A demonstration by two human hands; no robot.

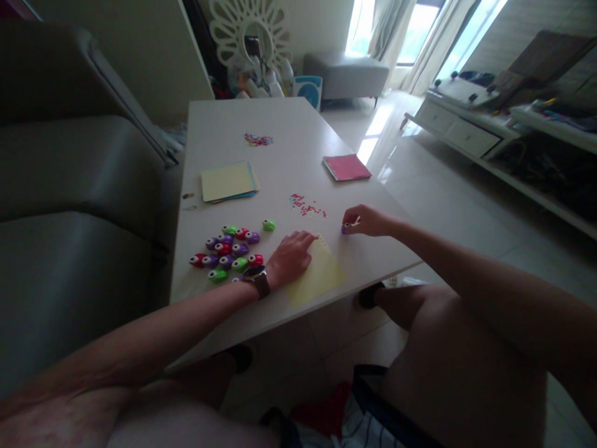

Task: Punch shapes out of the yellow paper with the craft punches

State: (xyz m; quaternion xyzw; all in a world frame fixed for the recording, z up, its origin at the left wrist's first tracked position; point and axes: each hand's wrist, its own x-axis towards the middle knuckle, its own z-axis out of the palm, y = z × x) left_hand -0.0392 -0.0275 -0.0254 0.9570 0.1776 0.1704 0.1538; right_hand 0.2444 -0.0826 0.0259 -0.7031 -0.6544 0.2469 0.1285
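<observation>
Yellow paper sheet (319, 274) lies under the flat, spread left hand (290, 256); the right hand (368, 221) pinches a purple craft punch (346, 228) just beside it.

Between the hands the surface (280, 137) lies bare, with only pink scraps (308, 206) just beyond. A cluster of punches (229, 251) crowds the left hand's (290, 258) outer side. Farther out, a paper stack (228, 182) and pink pad (346, 167) flank an open lane.

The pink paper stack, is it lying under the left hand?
No, the pink paper stack lies apart near the table's far right edge, while the left hand rests on a yellow sheet.
</observation>
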